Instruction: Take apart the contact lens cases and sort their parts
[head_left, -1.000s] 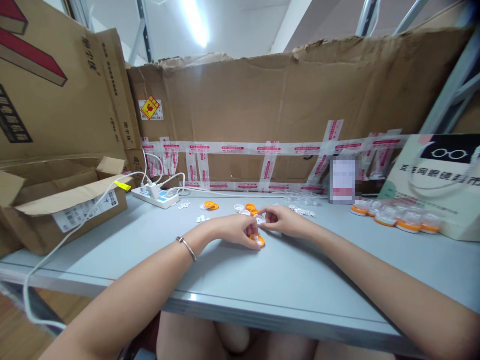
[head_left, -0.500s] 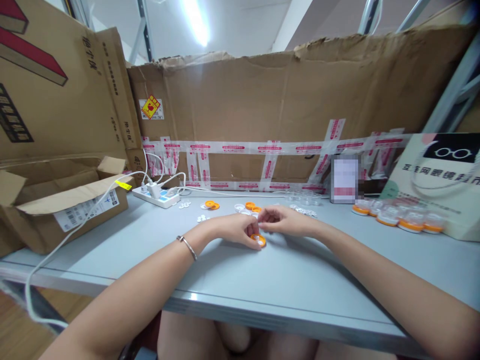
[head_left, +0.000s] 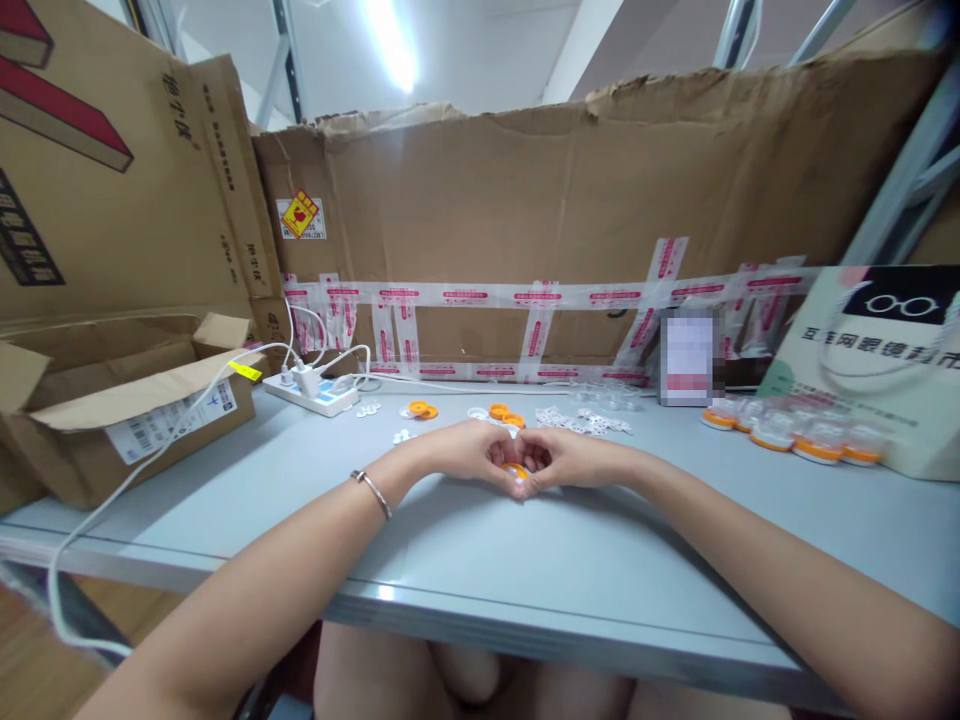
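- Head view: Chinese characters run beneath a glasses emblem on the bag (head_left: 911,425).
- The right hand (head_left: 566,458) has come down to the orange ring (head_left: 514,470), uncovering white pieces (head_left: 553,419).
- Left hand (head_left: 476,455) and right pinch that round ring (thumbs nearly meeting) above the smooth table (head_left: 450,560).
- Behind: creased, taped cardboard (head_left: 480,190).
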